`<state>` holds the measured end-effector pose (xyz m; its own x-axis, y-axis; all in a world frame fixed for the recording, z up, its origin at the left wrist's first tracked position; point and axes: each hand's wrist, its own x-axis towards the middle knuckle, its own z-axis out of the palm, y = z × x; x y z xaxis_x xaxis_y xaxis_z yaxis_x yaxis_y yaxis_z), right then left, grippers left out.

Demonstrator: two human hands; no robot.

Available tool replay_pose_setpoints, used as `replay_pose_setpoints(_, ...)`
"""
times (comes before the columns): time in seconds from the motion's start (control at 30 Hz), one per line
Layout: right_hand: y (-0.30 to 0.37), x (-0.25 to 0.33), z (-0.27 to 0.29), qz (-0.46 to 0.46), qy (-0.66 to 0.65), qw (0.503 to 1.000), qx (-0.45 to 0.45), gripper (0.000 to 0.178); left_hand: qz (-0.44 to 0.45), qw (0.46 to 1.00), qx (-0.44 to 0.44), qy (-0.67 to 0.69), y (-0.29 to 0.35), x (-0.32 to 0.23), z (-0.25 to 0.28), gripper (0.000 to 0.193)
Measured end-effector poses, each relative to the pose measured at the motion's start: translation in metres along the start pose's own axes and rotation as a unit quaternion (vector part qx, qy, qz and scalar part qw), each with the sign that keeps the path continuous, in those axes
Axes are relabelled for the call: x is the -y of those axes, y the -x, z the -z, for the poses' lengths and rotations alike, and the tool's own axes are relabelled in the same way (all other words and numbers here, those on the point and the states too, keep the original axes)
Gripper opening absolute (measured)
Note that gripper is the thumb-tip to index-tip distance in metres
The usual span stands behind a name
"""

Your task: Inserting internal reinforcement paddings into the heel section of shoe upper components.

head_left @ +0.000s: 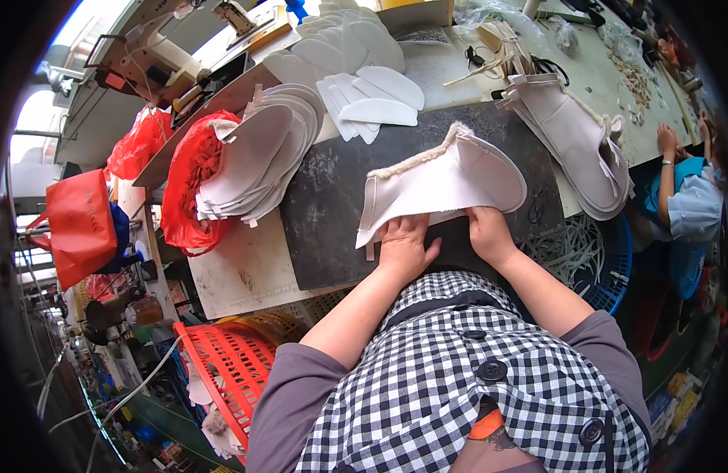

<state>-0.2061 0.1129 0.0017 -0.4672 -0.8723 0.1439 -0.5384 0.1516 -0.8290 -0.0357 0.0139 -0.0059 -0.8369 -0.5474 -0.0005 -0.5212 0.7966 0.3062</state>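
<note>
A white boot upper with a cream fleece trim along its far edge lies on the dark work board in front of me, its rounded toe to the right. My left hand rests on its near edge, fingers laid flat and thumb spread apart. At the near edge by the toe, my right hand is closed on the upper, with some of its fingers hidden. The dark board shows scuffs around the piece.
A stack of white boot uppers leans from a red plastic bag on the left. White cut panels lie beyond the board. More sewn uppers stand at right, above a blue basket of strips. A red basket sits lower left; a co-worker is far right.
</note>
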Motion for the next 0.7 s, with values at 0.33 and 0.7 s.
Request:
replay_pose_setpoints(0.33, -0.027, 0.008, -0.025, -0.108, -0.078, 0.991, 0.013, 0.016, 0.048, 0.998, -0.023, -0.033, -0.016, 0.002, -0.015, 0.058)
replay_pose_setpoints(0.7, -0.027, -0.003, -0.016, -0.128, 0.06, 0.984, 0.104, 0.027, -0.096, 0.991, 0.021, -0.087, -0.003, 0.042, 0.003, 0.058)
